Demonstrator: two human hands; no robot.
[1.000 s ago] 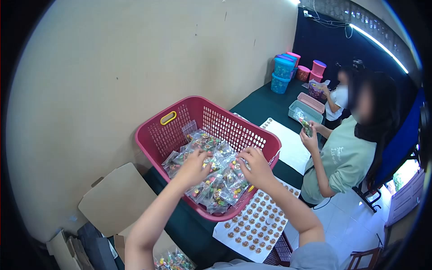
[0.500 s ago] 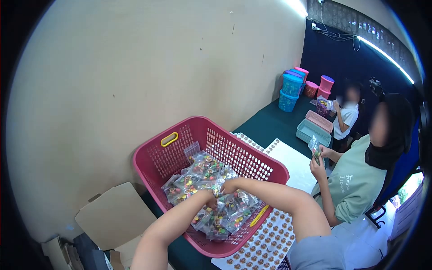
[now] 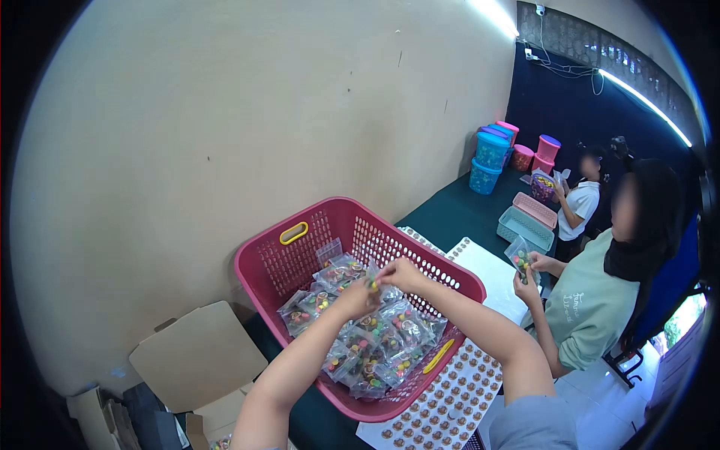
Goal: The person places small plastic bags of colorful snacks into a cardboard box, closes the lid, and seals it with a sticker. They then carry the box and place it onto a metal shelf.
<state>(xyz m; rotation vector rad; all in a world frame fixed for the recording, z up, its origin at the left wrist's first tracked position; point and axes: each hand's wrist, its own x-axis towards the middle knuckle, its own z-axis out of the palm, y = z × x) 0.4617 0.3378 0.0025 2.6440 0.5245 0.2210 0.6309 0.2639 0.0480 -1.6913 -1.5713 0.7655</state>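
Note:
In the middle of the view, a dark pink laundry basket (image 3: 247, 262) holds a heap of clear zip bags (image 3: 390, 341) filled with small colourful pieces. My left hand (image 3: 358, 298) and my right hand (image 3: 400, 275) are close together over the heap. Between their fingers is one clear bag (image 3: 373, 284) with yellow and green bits showing. Both hands look closed on it: the right pinches near its top edge, the left grips it from the near side. Much of this bag is hidden behind the left hand.
Sticker sheets (image 3: 442, 397) lie under the basket's right side. An open cardboard box (image 3: 195, 356) stands at lower left. To the right, a co-worker in light green (image 3: 592, 307) holds a filled bag (image 3: 519, 259). Farther back are baskets (image 3: 525, 229), stacked tubs (image 3: 489, 161) and another person (image 3: 581, 202).
Both hands have lifted from the heap and come together, with a bag now between them. The co-worker's bag has tilted and shows more of its contents. The whole view has shifted slightly.

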